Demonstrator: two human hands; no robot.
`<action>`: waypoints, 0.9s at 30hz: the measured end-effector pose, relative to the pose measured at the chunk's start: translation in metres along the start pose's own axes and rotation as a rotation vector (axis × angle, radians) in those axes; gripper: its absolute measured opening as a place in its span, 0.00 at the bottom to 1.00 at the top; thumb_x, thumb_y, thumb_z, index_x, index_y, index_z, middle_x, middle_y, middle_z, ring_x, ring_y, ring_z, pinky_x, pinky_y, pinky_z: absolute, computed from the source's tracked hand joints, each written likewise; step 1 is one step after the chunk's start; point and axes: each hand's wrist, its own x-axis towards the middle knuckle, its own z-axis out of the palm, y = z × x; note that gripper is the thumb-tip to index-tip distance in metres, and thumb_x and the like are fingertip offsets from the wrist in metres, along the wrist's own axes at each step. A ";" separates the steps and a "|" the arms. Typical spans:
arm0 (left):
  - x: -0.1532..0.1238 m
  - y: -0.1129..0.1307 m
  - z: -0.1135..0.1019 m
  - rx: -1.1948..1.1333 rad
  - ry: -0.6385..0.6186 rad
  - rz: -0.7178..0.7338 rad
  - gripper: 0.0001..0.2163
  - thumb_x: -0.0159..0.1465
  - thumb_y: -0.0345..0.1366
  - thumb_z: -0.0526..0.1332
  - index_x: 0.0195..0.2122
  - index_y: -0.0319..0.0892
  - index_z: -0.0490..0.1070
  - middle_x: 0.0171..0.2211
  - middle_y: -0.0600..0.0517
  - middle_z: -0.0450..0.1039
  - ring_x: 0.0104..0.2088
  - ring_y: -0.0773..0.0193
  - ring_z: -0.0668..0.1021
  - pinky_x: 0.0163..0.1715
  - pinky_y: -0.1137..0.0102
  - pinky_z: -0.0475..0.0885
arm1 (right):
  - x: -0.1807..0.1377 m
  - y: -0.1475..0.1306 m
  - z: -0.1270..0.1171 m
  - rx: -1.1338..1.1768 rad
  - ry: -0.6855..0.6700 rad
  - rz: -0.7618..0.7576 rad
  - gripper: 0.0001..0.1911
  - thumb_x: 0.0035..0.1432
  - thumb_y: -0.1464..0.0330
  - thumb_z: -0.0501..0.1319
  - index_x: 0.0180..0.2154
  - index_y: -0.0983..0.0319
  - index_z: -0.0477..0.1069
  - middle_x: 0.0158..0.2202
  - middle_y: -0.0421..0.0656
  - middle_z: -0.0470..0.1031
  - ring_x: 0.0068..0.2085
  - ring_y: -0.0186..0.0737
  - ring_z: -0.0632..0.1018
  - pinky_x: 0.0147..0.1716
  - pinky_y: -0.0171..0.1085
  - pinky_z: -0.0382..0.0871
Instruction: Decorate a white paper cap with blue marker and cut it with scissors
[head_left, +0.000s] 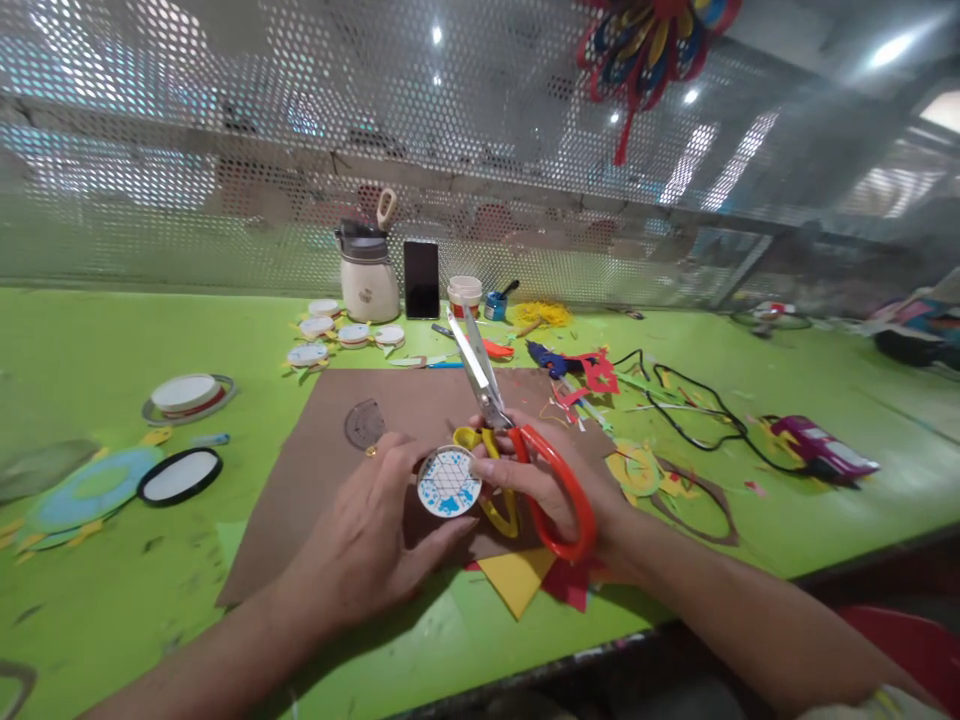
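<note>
Scissors (517, 440) with orange handles are gripped in the right hand (551, 495), blades pointing up and away over the brown sheet (420, 400) on the green counter (112, 600). The left hand (375, 540) pinches a round disc (448, 482) with blue print above the sheet's near edge. A yellow paper strip (496, 508) curls just beside the disc.

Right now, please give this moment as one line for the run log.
left hand: holds round disc | right hand: holds scissors, blades up | under hands: brown sheet on green table
</note>
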 end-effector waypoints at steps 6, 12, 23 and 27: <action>0.002 -0.001 0.000 -0.012 -0.012 0.001 0.18 0.67 0.48 0.62 0.51 0.43 0.62 0.39 0.49 0.71 0.33 0.56 0.78 0.30 0.64 0.75 | 0.003 0.005 -0.006 -0.023 -0.031 -0.025 0.23 0.52 0.67 0.74 0.49 0.58 0.72 0.33 0.36 0.76 0.37 0.37 0.77 0.39 0.37 0.71; 0.003 -0.002 0.002 -0.072 -0.021 -0.034 0.17 0.66 0.47 0.64 0.50 0.44 0.66 0.38 0.49 0.73 0.35 0.56 0.78 0.33 0.64 0.75 | 0.003 0.006 -0.007 -0.010 -0.042 -0.030 0.22 0.55 0.64 0.74 0.49 0.58 0.71 0.35 0.37 0.76 0.36 0.37 0.77 0.40 0.38 0.70; 0.001 -0.007 0.003 -0.096 0.046 -0.042 0.22 0.69 0.45 0.62 0.60 0.47 0.60 0.48 0.46 0.75 0.44 0.54 0.80 0.44 0.61 0.78 | -0.003 -0.005 0.002 -0.110 0.037 -0.005 0.25 0.52 0.61 0.74 0.50 0.58 0.71 0.38 0.39 0.77 0.38 0.39 0.77 0.42 0.42 0.69; 0.000 -0.010 0.005 -0.107 0.035 -0.034 0.21 0.69 0.45 0.62 0.59 0.47 0.61 0.48 0.46 0.76 0.45 0.55 0.81 0.44 0.61 0.79 | -0.003 -0.004 0.002 -0.109 0.043 0.004 0.26 0.50 0.62 0.75 0.50 0.58 0.71 0.38 0.39 0.77 0.39 0.40 0.77 0.43 0.42 0.69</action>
